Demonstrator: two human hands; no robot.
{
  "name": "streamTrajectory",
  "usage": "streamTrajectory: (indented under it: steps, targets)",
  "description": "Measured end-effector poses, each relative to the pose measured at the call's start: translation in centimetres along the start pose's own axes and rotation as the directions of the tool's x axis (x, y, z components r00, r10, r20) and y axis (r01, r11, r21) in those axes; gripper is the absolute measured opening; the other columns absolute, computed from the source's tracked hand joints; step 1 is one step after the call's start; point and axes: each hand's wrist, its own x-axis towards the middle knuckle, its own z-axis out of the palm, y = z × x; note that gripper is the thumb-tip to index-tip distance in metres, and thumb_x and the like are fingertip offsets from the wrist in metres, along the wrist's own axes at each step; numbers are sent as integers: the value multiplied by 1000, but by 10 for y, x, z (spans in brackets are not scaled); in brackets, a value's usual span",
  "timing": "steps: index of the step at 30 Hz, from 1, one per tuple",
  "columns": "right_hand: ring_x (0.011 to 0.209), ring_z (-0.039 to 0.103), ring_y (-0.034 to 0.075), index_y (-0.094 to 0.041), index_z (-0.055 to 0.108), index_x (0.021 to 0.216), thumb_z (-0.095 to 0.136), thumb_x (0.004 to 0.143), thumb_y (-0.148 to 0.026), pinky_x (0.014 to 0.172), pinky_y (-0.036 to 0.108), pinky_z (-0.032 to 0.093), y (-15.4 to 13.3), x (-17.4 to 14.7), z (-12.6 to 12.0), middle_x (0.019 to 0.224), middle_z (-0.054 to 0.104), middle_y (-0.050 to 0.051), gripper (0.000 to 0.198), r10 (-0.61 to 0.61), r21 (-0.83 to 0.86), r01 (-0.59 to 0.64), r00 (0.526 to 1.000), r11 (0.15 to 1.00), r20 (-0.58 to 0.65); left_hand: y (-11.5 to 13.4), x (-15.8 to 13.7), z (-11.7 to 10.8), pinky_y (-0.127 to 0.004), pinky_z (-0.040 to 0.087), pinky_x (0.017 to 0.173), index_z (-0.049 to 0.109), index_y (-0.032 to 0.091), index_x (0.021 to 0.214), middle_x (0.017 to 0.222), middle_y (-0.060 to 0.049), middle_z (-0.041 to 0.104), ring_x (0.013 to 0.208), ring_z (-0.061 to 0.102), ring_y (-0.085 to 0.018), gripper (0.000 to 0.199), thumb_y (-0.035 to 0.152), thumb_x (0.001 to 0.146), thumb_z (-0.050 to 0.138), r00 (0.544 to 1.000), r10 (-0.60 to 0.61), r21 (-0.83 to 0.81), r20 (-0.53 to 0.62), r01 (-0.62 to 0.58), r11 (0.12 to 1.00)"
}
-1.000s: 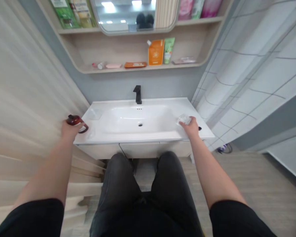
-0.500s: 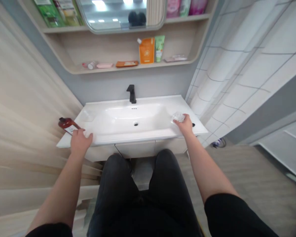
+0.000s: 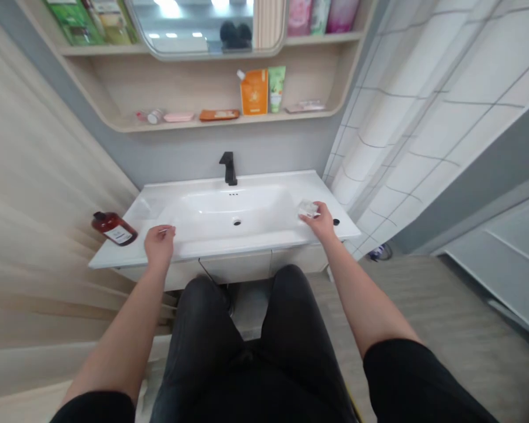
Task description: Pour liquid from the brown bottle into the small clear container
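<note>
My left hand [image 3: 159, 242] is closed in a pinch over the left front of the white sink [image 3: 264, 239]. A tiny pale bit shows at its fingertips, too small to name. Left of that hand stands a red-brown bottle [image 3: 114, 228] with a black cap and white label, tilted in view and apart from the fingers. Behind it a clear plastic tray [image 3: 146, 208] lies on the counter. My right hand [image 3: 321, 222] grips a small clear plastic box [image 3: 307, 208] at the right side of the basin; its contents are unclear. A small black round thing [image 3: 336, 222] sits beside that hand.
A black faucet [image 3: 228, 168] rises behind the basin. On the shelf [image 3: 176, 124] above stand an orange pouch [image 3: 254, 94] and a green tube [image 3: 275, 89], with several small packs lying beside them. A curtain [image 3: 35, 176] hangs close on the left.
My left hand has moved right, off the bottle's side, and its fingers have closed. My right hand still holds the clear box. The whole view has shifted slightly.
</note>
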Motion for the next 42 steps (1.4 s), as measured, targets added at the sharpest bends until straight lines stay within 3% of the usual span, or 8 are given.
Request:
streamTrajectory:
  steps: [3,7,14,20,25,32,37,42]
  targets:
    - [94,71,28,-22,61,132,90,63,-71,89,47,61,-8,-3,3,112,72,8,90,13,86,-14,1000,996,21,22,-2,38,-39,61,96,74,19,108,101,-8,77,96,74,-24,35,43,84,77,999,-34,-170,-1,34,985]
    - [97,72,29,-26,58,127,91,61,-68,88,47,64,-24,-10,21,107,72,5,86,4,224,-27,995,974,104,58,-7,82,-38,60,92,76,22,112,104,-6,75,94,71,-24,40,35,74,84,994,-27,-267,107,55,962]
    - [102,72,28,-29,55,127,93,60,-62,89,43,66,-68,-23,96,114,72,4,84,-86,351,-43,935,935,343,90,-20,131,-37,60,80,72,22,107,102,-4,72,76,70,-17,46,34,67,89,937,37,-616,348,199,762]
    - [104,70,28,-30,56,123,96,57,-51,85,40,64,-92,-24,160,109,71,1,80,-91,291,-46,893,956,441,76,-20,136,-36,58,81,78,19,110,87,-1,70,73,65,-15,47,34,67,90,947,-73,-655,313,271,705]
    - [100,70,27,-28,57,116,99,53,-41,89,40,60,-101,-24,193,103,71,-1,77,-75,209,-34,866,977,494,74,-19,137,-36,58,77,77,21,110,86,-1,70,71,67,-17,47,40,70,94,957,-42,-616,288,219,757]
    - [98,68,26,-29,60,111,98,54,-34,95,40,57,-97,-31,201,99,70,-4,69,-59,144,-13,875,989,480,73,-20,140,-36,54,74,72,22,103,72,-1,66,68,66,-20,43,61,89,81,962,3,-576,272,160,801]
    - [95,68,25,-28,61,112,101,53,-29,93,38,56,-95,-29,201,97,70,-5,71,-24,69,-15,848,998,529,74,-23,142,-33,44,68,77,23,98,66,1,59,64,56,-19,31,52,90,85,953,101,-433,285,35,901]
    - [93,67,25,-28,63,113,103,54,-30,91,37,55,-96,-30,202,97,70,-4,72,-83,44,71,837,997,541,76,-24,143,-35,44,73,81,23,97,80,-3,70,72,59,-21,21,38,85,89,957,136,-407,257,-21,913]
